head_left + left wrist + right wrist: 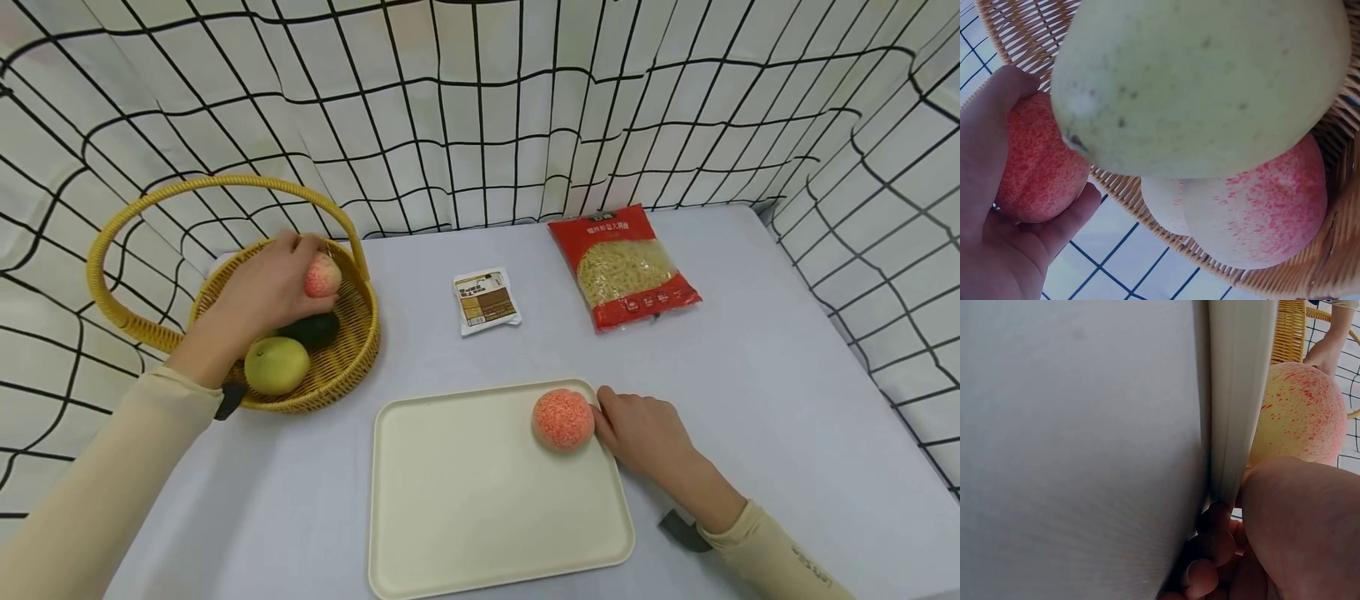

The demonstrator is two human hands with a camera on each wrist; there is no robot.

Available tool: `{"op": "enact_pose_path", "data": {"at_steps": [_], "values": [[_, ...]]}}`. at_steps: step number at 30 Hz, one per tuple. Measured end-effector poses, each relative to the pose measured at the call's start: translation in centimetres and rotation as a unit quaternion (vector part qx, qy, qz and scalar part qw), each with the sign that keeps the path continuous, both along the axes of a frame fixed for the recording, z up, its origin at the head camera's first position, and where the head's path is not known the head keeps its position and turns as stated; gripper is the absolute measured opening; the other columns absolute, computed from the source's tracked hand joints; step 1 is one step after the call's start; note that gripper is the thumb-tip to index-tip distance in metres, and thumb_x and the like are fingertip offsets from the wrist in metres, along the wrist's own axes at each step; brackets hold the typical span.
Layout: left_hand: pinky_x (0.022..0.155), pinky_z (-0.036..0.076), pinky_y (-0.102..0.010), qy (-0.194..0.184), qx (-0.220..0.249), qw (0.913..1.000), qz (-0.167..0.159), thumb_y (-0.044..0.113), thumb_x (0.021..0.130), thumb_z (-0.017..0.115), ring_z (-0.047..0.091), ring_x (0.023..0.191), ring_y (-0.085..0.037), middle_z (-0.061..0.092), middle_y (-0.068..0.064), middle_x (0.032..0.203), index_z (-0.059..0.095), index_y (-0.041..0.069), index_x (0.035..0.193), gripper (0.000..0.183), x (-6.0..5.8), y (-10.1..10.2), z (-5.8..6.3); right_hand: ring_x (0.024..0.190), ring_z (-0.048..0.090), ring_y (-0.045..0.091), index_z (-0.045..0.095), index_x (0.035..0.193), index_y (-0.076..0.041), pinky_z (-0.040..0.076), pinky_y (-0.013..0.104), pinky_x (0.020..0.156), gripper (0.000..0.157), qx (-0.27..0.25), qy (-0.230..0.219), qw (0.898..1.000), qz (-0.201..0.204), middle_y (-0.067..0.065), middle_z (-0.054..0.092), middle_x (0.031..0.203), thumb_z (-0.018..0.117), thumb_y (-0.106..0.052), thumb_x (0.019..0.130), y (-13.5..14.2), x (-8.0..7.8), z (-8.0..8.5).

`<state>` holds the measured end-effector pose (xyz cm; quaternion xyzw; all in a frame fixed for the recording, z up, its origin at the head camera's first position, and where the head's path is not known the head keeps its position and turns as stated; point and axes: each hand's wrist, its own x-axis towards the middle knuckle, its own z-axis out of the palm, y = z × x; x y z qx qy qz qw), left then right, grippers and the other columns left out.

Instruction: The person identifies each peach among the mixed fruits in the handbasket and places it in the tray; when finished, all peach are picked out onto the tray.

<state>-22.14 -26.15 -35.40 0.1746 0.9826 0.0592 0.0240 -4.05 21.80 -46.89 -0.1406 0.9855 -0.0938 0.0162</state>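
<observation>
My left hand (270,279) reaches into the yellow wicker basket (352,358) and grips a peach (322,277), its fingers and thumb curled round the fruit. Below that hand lie a dark green fruit (313,331) and a yellow-green fruit (277,365). Another pink-and-white peach (1260,212) shows under the yellow-green fruit in the left wrist view. On the cream tray (480,500), a speckled peach (563,420) sits by the upper right corner. There my right hand (648,433) pinches the tray's right rim, thumb on top and fingers curled along the outer side, close beside this peach.
Behind the tray lies a small white-and-brown packet (487,300). A red bag of pasta (626,267) is farther right. Black wire mesh (480,108) encloses the white table (772,350) at the back and sides. The basket's tall handle (225,181) arches above the left hand.
</observation>
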Motion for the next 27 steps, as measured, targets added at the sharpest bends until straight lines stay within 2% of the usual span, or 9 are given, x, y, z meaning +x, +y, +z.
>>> {"op": "enact_pose_path", "data": {"at_steps": [6,13,20,27], "values": [[0.096,0.053,-0.065,0.013,0.027,0.9995,-0.008,0.037,0.090,0.076,0.057,0.121,-0.047,0.053,-0.030,0.142,0.047,0.002,0.148,0.074,0.9,-0.1,0.1,0.052,0.035,0.011,0.052,0.081,-0.014,0.022,0.024,0.047,0.030,0.000,0.002,1.000,0.001,-0.004,0.039,0.057,0.068,-0.027,0.102,-0.1,0.0,0.0],[0.101,0.051,-0.067,0.022,0.057,0.9980,-0.016,0.040,0.090,0.082,0.054,0.131,-0.049,0.052,-0.028,0.149,0.050,0.008,0.148,0.073,2.1,0.3,0.5,0.052,0.035,0.012,0.052,0.081,-0.013,0.022,0.024,0.047,0.030,0.004,0.000,1.000,0.000,-0.004,0.039,0.057,0.068,-0.027,0.102,0.0,0.0,0.0],[0.095,0.055,-0.065,0.041,0.093,0.9945,-0.022,0.037,0.088,0.085,0.062,0.121,-0.045,0.057,-0.023,0.144,0.054,0.007,0.143,0.070,3.7,1.5,1.0,0.052,0.036,0.011,0.053,0.082,-0.012,0.024,0.024,0.047,0.029,0.010,0.000,1.000,0.003,-0.004,0.040,0.058,0.068,-0.027,0.102,0.0,-0.1,0.1],[0.091,0.059,-0.060,0.077,0.132,0.9863,-0.063,0.031,0.085,0.087,0.063,0.120,-0.041,0.062,-0.022,0.136,0.057,0.003,0.139,0.068,4.7,3.0,0.8,0.052,0.036,0.011,0.053,0.082,-0.012,0.023,0.024,0.047,0.028,0.009,0.001,1.000,0.005,-0.004,0.040,0.058,0.069,-0.026,0.101,0.0,-0.1,0.0]]}}
